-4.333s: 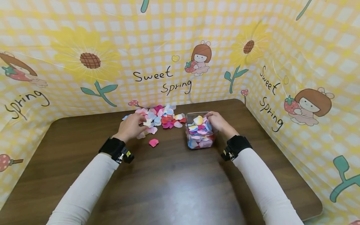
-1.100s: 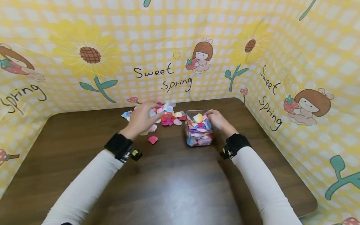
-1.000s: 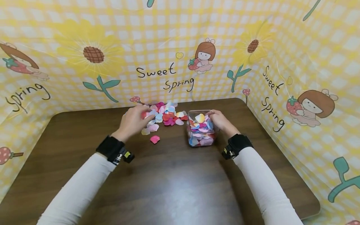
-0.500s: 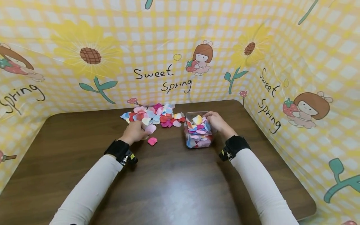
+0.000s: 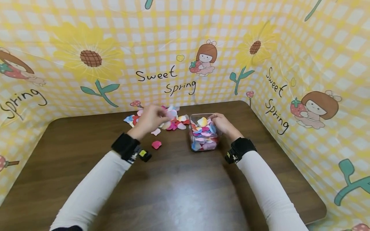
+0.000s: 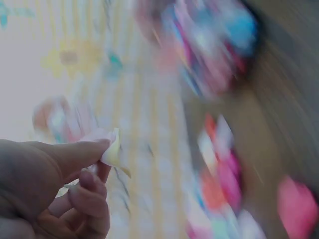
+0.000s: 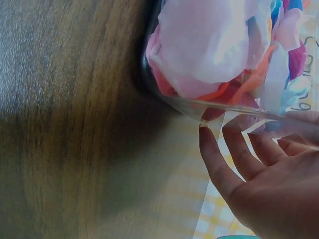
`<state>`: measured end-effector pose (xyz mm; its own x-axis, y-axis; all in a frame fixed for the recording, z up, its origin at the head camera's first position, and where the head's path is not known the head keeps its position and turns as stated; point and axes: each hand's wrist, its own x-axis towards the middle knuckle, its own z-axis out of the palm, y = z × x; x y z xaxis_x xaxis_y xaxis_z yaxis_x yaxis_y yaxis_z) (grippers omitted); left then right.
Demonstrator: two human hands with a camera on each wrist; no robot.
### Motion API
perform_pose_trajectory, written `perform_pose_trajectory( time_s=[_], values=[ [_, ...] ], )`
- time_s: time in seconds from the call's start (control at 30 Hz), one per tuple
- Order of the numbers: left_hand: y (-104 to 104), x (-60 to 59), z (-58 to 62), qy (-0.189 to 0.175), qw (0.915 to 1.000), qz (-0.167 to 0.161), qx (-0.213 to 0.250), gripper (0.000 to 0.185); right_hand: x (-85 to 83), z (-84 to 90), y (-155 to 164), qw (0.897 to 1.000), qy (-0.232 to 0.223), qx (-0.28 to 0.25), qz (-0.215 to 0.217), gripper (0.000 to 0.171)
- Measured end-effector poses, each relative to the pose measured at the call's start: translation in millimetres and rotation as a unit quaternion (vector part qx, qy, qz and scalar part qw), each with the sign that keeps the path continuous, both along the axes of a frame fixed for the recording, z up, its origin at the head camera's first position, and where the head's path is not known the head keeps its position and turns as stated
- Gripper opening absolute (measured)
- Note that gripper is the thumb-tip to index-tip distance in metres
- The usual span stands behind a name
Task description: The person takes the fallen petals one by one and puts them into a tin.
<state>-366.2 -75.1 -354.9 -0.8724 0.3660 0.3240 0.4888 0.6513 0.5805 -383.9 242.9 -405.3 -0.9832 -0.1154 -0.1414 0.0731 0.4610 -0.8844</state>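
Note:
My left hand (image 5: pixel 148 121) is raised over a pile of artificial flower petals (image 5: pixel 173 124) at the back of the table. Between thumb and fingertip it pinches a pale yellow petal (image 6: pixel 113 153), seen in the left wrist view. My right hand (image 5: pixel 224 125) grips the right side of a clear square box (image 5: pixel 205 137) by its upper edge. In the right wrist view, its fingers (image 7: pixel 212 154) bend against the outer wall. Mixed pink, blue, white and orange petals (image 5: pixel 204 129) fill much of the box, a yellow-white one on top.
A single hot-pink petal (image 5: pixel 156 145) lies on the brown table (image 5: pixel 173 179) in front of the pile, with a pale pink petal (image 5: pixel 155 132) behind it. A yellow checked cloth (image 5: pixel 162 41) with printed flowers surrounds the table's back and sides.
My left hand was low at the pile's front left half a second ago; it has risen and moved right with a petal. My right hand and the box stay in place.

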Motion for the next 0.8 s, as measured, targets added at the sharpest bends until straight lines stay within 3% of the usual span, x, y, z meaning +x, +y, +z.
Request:
perform_pose_trajectory(
  time_s=[0.07, 0.17, 0.27, 0.33, 0.47, 0.6, 0.7, 0.8],
  values=[
    [27, 1.8, 8.6, -0.006, 0.9996, -0.025, 0.011, 0.015, -0.5, -0.9, -5, 1.0, -0.001, -0.002, 0.003, 0.042],
    [63, 1.3, 7.8, -0.02, 0.9989, -0.041, -0.005, 0.016, -2.2, -3.5, -13, 1.0, -0.003, -0.005, 0.009, 0.042],
    [84, 0.5, -1.9, -0.037, 0.9985, -0.021, -0.035, 0.015, -3.9, -5.2, -22, 1.0, 0.006, -0.003, 0.012, 0.041],
    [86, 0.4, -7.1, -0.044, 0.9979, -0.006, -0.048, 0.017, -4.7, -5.5, -27, 1.0, 0.013, -0.003, 0.015, 0.041],
    [65, 0.7, -7.0, -0.042, 0.9985, 0.001, -0.034, 0.029, -3.0, -3.4, -26, 1.0, 0.011, -0.001, 0.014, 0.039],
    [24, -2.4, -3.1, -0.023, 0.9994, 0.012, -0.02, 0.034, 0.6, -0.5, -14, 1.0, 0.005, 0.004, 0.003, 0.04],
    [-10, -5.3, -7.4, -0.024, 0.9978, 0.045, -0.042, 0.033, 1.9, 0.9, -5, 1.0, 0.006, 0.006, -0.001, 0.041],
    [-39, -6.5, -20.3, -0.042, 0.9924, 0.078, -0.085, 0.033, 1.6, 0.4, 0, 1.0, 0.004, 0.007, 0.0, 0.042]
  ],
)
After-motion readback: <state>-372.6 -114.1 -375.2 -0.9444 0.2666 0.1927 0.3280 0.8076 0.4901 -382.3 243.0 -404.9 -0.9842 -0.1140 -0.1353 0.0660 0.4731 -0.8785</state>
